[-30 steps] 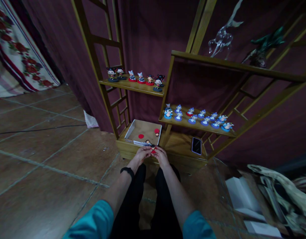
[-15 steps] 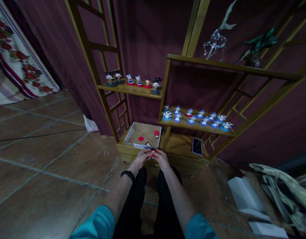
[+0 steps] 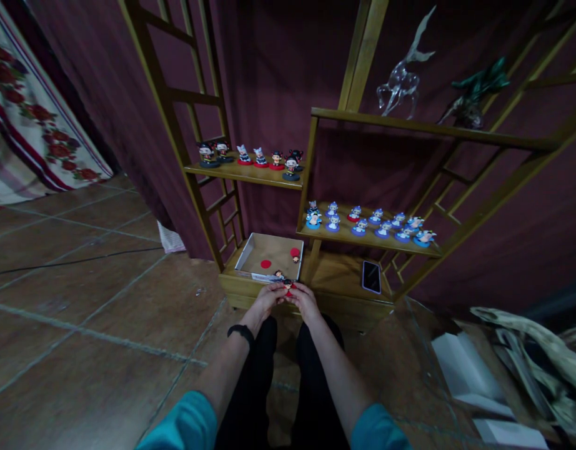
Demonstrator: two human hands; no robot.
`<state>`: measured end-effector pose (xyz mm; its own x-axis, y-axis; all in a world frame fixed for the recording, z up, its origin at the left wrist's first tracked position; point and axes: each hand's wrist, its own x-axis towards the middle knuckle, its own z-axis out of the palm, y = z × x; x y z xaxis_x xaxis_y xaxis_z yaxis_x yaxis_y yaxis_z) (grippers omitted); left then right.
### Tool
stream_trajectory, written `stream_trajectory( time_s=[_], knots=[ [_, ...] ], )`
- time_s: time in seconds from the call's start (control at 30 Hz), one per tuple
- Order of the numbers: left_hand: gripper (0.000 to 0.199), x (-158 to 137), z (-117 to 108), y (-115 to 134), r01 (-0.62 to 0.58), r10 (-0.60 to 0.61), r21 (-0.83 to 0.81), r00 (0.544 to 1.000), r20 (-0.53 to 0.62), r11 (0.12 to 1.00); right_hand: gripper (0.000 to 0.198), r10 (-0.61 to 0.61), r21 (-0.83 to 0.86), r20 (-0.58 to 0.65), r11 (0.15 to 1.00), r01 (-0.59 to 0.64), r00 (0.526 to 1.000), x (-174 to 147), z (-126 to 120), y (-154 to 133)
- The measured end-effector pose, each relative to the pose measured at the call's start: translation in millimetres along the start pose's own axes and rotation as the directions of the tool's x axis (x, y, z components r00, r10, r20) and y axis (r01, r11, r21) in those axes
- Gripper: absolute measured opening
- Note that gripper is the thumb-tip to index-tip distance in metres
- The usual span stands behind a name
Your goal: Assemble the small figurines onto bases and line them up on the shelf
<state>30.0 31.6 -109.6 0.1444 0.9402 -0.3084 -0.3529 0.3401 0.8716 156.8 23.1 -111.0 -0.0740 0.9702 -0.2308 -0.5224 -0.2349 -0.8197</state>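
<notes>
Between my two hands, just in front of the box, is a small figurine (image 3: pixel 288 287) with dark hair and a red base. My left hand (image 3: pixel 269 297) grips it from the left, fingers closed. From the other side my right hand (image 3: pixel 303 299) is closed on it too. The shallow cardboard box (image 3: pixel 250 245) stands on the bottom board beyond my hands. Inside it lie a red disc (image 3: pixel 266 264), another red disc (image 3: pixel 295 252) with a small figure part (image 3: pixel 296 259) beside it, and a dark-haired figurine (image 3: pixel 279 275) near the front wall.
Black-haired and grey figurines (image 3: pixel 260 156) line the upper left shelf. Several purple and blue figurines (image 3: pixel 360 227) fill the right shelf. A phone (image 3: pixel 371 276) lies on the bottom board. A glass horse (image 3: pixel 400 87) stands on top. White boxes (image 3: pixel 466 369) sit on the floor at right.
The view has shifted slightly. Both hands stay on the figurine in front of the box, with hardly any visible movement. Nothing has been let go.
</notes>
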Motion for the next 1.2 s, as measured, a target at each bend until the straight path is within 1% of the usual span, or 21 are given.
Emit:
stream_trajectory(
  time_s=[0.17, 0.37, 0.73, 1.0, 1.2],
  knots=[
    [0.028, 1.3, -1.0, -1.6, 0.0, 0.0, -0.022, 1.0, 0.008, 1.0, 0.029, -0.006, 0.028, -0.015, 1.0, 0.006, 1.0, -2.9, 1.5, -3.6],
    [0.023, 0.1, -0.8, -1.7, -0.004, 0.004, -0.031, 1.0, 0.02, 1.0, 0.033, -0.004, 0.016, -0.012, 1.0, 0.004, 1.0, -2.5, 0.9, -3.6],
    [0.027, 0.4, -0.5, -0.2, -0.005, 0.006, -0.017, 0.997, 0.076, 1.0, 0.034, -0.013, 0.037, 0.009, 0.999, 0.012, 1.0, -0.5, -0.6, -1.2],
    [0.026, 2.1, -1.8, -1.0, -0.043, 0.043, -0.012, 0.998, 0.034, 0.999, 0.034, -0.007, 0.047, 0.051, 0.999, 0.004, 0.999, -3.4, -0.1, -2.3],
    [0.031, 0.0, -1.8, 0.9, -0.073, 0.073, 0.028, 0.997, 0.016, 0.997, 0.037, -0.006, 0.028, 0.079, 1.0, 0.004, 0.997, -9.2, 1.9, -6.8]
  ],
)
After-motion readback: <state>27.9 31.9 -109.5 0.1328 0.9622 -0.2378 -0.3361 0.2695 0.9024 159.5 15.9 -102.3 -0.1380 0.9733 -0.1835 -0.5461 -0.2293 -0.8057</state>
